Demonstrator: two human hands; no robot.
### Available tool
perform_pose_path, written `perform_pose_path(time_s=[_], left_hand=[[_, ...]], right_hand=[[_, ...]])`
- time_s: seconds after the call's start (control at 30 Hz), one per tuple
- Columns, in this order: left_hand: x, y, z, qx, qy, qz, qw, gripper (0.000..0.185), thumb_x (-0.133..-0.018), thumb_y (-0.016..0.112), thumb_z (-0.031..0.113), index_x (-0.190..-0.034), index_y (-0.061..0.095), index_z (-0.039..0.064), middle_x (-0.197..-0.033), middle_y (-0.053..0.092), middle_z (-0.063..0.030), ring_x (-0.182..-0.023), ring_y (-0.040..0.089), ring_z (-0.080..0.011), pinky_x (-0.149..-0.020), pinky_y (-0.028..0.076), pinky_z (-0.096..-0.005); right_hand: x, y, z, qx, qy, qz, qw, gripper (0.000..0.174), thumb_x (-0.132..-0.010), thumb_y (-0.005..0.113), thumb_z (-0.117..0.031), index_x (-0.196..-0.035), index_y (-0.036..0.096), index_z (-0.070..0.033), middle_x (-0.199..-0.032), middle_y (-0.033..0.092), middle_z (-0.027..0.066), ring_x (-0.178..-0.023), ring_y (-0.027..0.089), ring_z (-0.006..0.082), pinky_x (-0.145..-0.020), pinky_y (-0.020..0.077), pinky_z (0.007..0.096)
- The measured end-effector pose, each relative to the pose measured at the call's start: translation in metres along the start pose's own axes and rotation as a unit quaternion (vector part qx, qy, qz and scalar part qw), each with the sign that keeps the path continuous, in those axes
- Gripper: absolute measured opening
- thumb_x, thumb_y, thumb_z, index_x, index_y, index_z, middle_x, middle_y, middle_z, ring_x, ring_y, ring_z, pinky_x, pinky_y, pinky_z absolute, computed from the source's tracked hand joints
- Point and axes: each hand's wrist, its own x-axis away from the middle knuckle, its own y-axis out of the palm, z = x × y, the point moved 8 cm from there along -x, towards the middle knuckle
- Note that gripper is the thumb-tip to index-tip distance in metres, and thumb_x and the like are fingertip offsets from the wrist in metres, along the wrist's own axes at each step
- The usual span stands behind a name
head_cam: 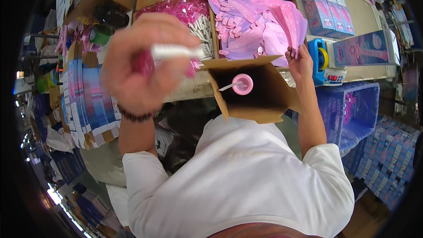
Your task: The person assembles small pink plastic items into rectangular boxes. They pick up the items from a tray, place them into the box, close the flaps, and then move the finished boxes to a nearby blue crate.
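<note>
My left hand (140,86), blurred and raised close to the camera, holds a white ribbed stick-like piece (175,51) and a clear magenta piece (144,64). Near the table edge, the fingers of my right hand (302,62) pinch a pink-and-purple flared, skirt-like piece (287,19) by its narrow end. Between my arms, against my white shirt, stands an open cardboard box (264,114) with its flaps spread. Inside it shows a round pink part (243,84) with a thin white strip (227,87) sticking out. The box's depths are dark.
Cardboard trays (214,36) hold magenta clear pieces (185,5), white sticks (202,31) and more skirt-like pieces (248,38). At right are printed boxes (325,6), a blue tape dispenser (317,67), a digital scale (334,77) and a blue crate (330,119). Flattened cartons (94,96) stand left.
</note>
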Motion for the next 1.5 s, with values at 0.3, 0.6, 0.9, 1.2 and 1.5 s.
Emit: perform_pose_path(time_s=[0.3,0.6,0.9,1.2,1.5], left_hand=[[-0.015,0.096,0.033,0.029,0.007,-0.248,0.968,0.052,-0.079,0.076,0.016,-0.122,0.055,-0.002,-0.116,0.061,-0.0206,-0.101,0.062,-0.0335,-0.084,0.051,-0.0411],[0.081,0.026,-0.011,0.091,-0.021,0.079,0.993,0.112,-0.061,0.087,0.052,-0.143,0.031,0.002,-0.149,0.026,-0.0267,-0.136,0.033,-0.04,-0.11,0.028,-0.0492],[0.125,0.089,-0.032,0.117,-0.081,0.05,0.989,0.114,-0.064,0.089,0.038,-0.146,0.015,0.005,-0.145,0.025,-0.0216,-0.132,0.035,-0.0326,-0.111,0.027,-0.0438],[0.123,0.079,-0.024,0.047,-0.062,0.035,0.996,0.081,-0.066,0.087,0.036,-0.127,0.042,0.008,-0.139,0.03,-0.0231,-0.129,0.036,-0.0363,-0.107,0.029,-0.0463],[0.132,0.087,-0.024,0.102,-0.066,0.059,0.991,0.089,-0.064,0.089,0.032,-0.13,0.034,0.008,-0.14,0.03,-0.0261,-0.129,0.037,-0.0372,-0.107,0.031,-0.046]], right_hand=[[0.026,0.025,-0.06,0.012,-0.108,-0.03,0.994,0.025,-0.097,0.052,-0.01,-0.12,0.054,-0.002,-0.086,0.062,0.0058,-0.072,0.061,0.0165,-0.068,0.0559,0.0343],[0.103,0.087,-0.208,0.091,-0.335,-0.22,0.912,0.029,-0.094,0.056,-0.002,-0.123,0.057,0.002,-0.097,0.065,0.0056,-0.073,0.057,0.0051,-0.069,0.049,0.0192],[0.199,0.239,-0.212,0.462,-0.464,-0.399,0.642,0.026,-0.091,0.054,0.006,-0.117,0.061,0.005,-0.105,0.068,0.0116,-0.088,0.065,0.0108,-0.076,0.0529,0.0232],[0.225,0.276,-0.164,0.586,-0.342,-0.427,0.597,0.026,-0.084,0.056,0.01,-0.108,0.064,0.003,-0.094,0.067,0.012,-0.086,0.067,0.0169,-0.072,0.0522,0.0275],[0.23,0.257,-0.054,0.797,-0.2,-0.5,0.274,0.015,-0.076,0.067,-0.012,-0.09,0.07,-0.009,-0.074,0.066,0.0094,-0.076,0.064,0.0259,-0.09,0.0456,0.0402]])
